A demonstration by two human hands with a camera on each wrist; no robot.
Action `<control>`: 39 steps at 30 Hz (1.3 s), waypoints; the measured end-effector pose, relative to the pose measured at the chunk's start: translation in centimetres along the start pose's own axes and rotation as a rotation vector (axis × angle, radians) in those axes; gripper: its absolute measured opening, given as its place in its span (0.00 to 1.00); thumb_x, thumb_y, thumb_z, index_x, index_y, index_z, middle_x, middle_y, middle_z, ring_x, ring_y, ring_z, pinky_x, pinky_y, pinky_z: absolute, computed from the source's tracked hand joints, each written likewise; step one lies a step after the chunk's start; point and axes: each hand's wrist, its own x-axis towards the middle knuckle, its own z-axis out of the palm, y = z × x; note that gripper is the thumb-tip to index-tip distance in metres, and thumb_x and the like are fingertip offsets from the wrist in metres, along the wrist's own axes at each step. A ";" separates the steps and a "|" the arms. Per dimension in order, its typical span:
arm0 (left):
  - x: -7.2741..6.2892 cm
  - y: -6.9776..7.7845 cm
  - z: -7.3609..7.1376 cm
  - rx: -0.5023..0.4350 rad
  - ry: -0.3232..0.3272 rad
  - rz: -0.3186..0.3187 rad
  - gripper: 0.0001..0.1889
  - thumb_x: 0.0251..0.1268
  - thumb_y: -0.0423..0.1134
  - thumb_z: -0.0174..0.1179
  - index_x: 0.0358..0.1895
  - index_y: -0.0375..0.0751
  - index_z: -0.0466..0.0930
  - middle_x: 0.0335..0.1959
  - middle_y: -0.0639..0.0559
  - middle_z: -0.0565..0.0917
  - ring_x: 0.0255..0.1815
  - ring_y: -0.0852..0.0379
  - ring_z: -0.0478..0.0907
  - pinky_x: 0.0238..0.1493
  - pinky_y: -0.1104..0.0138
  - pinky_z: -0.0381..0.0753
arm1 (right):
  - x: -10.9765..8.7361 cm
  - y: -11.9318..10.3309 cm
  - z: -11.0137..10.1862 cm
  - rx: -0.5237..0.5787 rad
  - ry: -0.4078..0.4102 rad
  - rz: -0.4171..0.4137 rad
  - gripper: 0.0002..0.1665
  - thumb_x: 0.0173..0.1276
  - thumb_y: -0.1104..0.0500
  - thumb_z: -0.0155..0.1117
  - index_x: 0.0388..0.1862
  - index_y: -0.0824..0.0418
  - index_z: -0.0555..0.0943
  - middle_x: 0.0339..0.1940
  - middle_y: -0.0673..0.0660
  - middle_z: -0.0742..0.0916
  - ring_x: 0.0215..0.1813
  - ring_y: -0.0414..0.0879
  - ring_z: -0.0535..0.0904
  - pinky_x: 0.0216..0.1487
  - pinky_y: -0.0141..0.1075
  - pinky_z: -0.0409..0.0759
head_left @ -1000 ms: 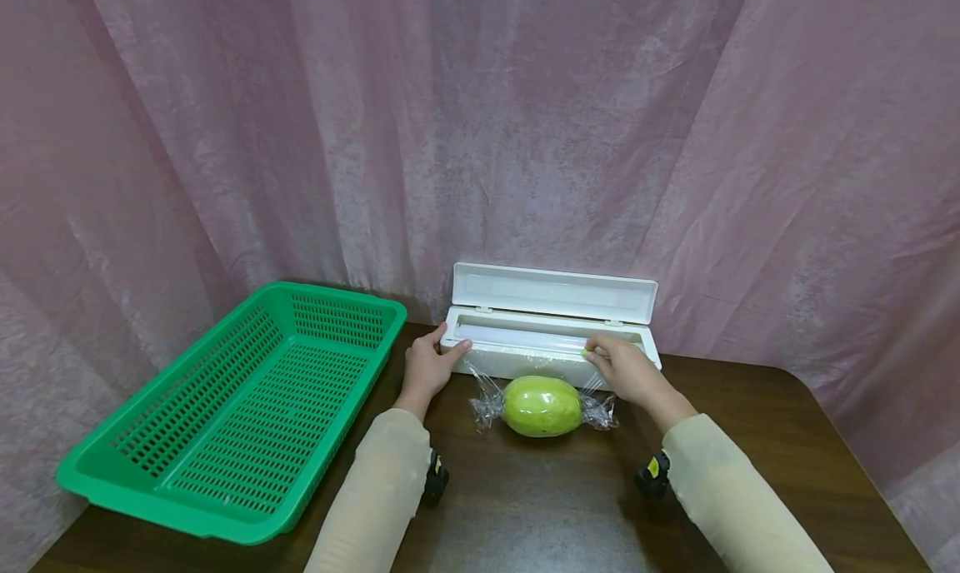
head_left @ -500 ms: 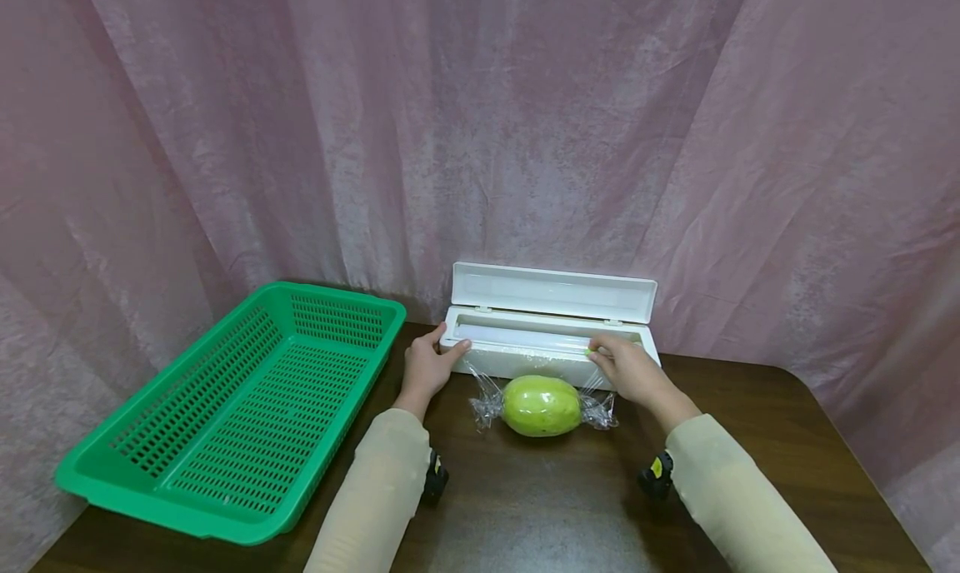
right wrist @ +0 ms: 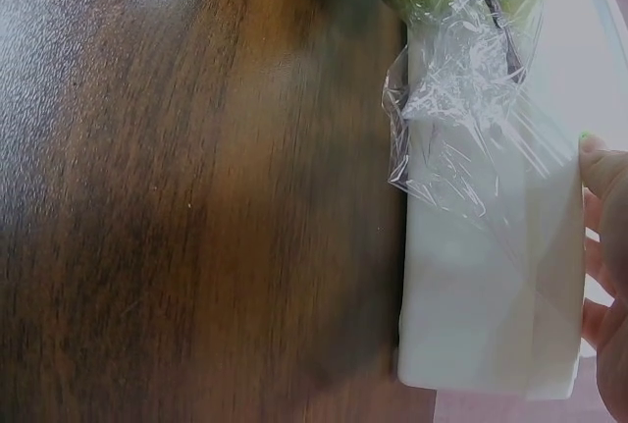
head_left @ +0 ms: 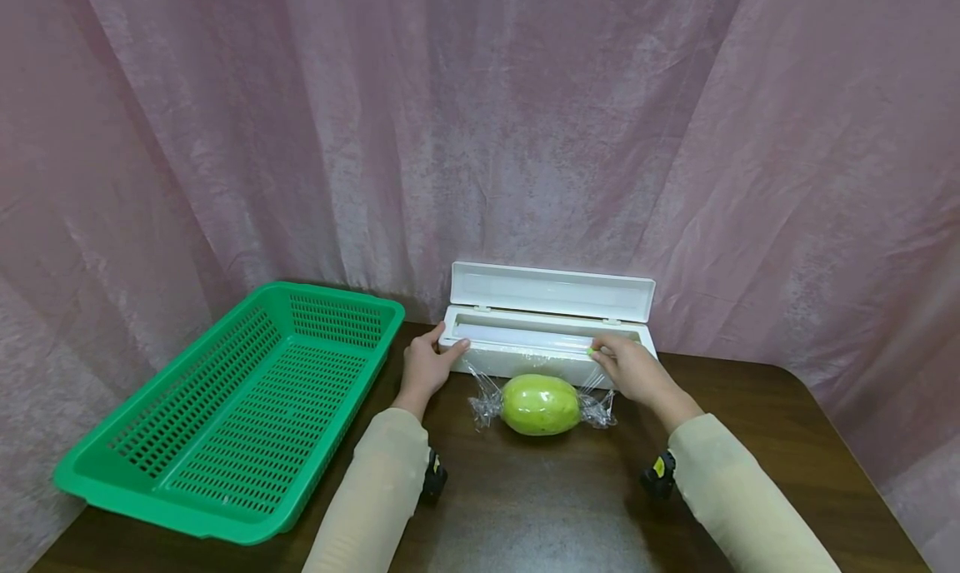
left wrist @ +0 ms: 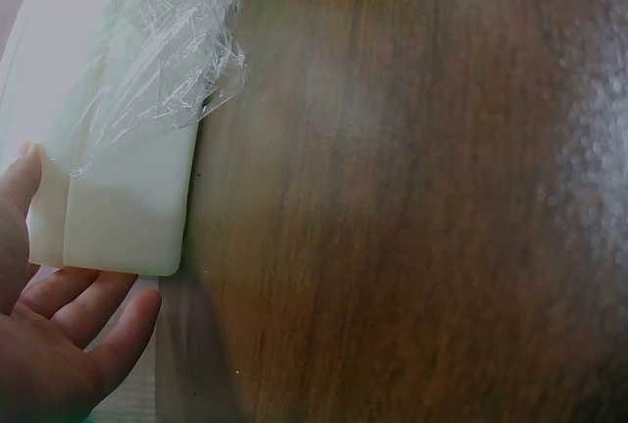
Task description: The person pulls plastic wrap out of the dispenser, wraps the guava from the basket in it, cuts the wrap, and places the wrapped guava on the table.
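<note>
Noted oval green film-wrapped fruit [head_left: 541, 405] on brown wooden worktop [head_left: 547, 506], just in front of oblong white plastic box [head_left: 483, 360], long axes crosswise. Found right-hand grip [head_left: 628, 371] (nearer, right of fruit) pinching small bright-green slider [head_left: 591, 351]; left-hand grip [head_left: 427, 368] clasping box's left end.

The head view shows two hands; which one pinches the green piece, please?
The right hand pinches the green piece; the left hand instead grips the white box.
</note>
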 end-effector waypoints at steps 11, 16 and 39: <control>0.0 0.0 0.0 -0.007 0.001 -0.004 0.38 0.57 0.54 0.65 0.68 0.39 0.65 0.67 0.42 0.69 0.67 0.47 0.68 0.63 0.53 0.70 | -0.2 0.3 -0.1 -0.003 0.020 -0.016 0.05 0.70 0.58 0.57 0.42 0.57 0.77 0.32 0.55 0.85 0.33 0.45 0.77 0.37 0.44 0.76; 0.0 0.0 0.1 -0.002 0.001 -0.006 0.38 0.57 0.54 0.65 0.68 0.39 0.66 0.67 0.42 0.70 0.67 0.47 0.68 0.63 0.53 0.70 | -0.2 0.5 -0.1 -0.006 0.018 -0.012 0.05 0.70 0.57 0.57 0.42 0.57 0.78 0.34 0.55 0.86 0.35 0.46 0.79 0.38 0.45 0.77; -0.1 0.1 0.0 0.009 0.001 -0.001 0.38 0.56 0.56 0.65 0.68 0.42 0.66 0.67 0.43 0.70 0.66 0.46 0.68 0.62 0.53 0.71 | -0.5 0.7 -0.3 -0.033 0.056 -0.021 0.05 0.69 0.58 0.58 0.40 0.57 0.79 0.34 0.54 0.86 0.39 0.49 0.80 0.50 0.53 0.74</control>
